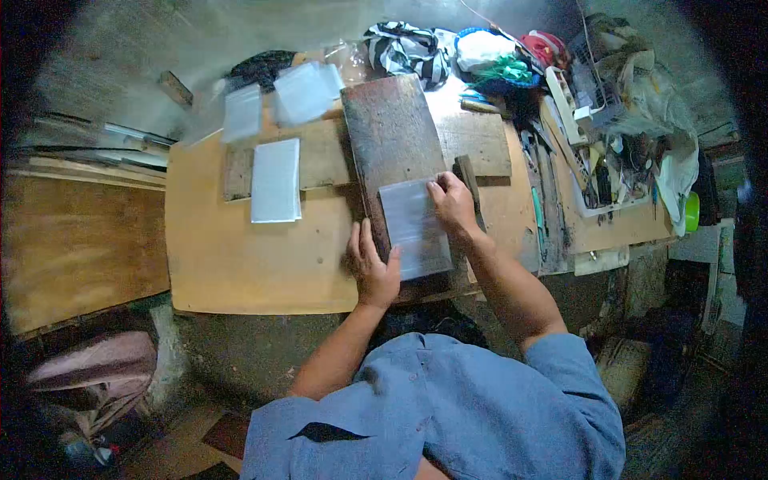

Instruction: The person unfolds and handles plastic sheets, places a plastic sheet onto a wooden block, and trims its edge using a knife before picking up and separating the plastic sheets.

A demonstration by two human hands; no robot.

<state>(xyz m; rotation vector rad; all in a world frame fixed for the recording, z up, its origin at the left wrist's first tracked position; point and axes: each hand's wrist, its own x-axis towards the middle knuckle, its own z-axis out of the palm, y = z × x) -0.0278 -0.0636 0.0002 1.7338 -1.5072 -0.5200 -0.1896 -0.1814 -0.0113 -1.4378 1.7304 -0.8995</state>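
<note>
A translucent plastic sheet (pixel 414 228) lies on a long dark wooden board (pixel 396 132) in front of me. My left hand (pixel 374 268) rests at the board's left edge, its fingers apart and the thumb by the sheet's lower left side. At the sheet's upper right corner, my right hand (pixel 452 204) pinches the edge between thumb and fingers. A stack of white sheets (pixel 275 181) sits to the left, partly over a flat plank (pixel 326 146).
More clear plastic sheets (pixel 304 92) lie at the back left. Striped cloth (pixel 406 54) and a blue basket (pixel 498 78) stand behind the board. Tools and a white tray (pixel 620 204) are on the right. The table's front edge (pixel 264 310) runs near my body.
</note>
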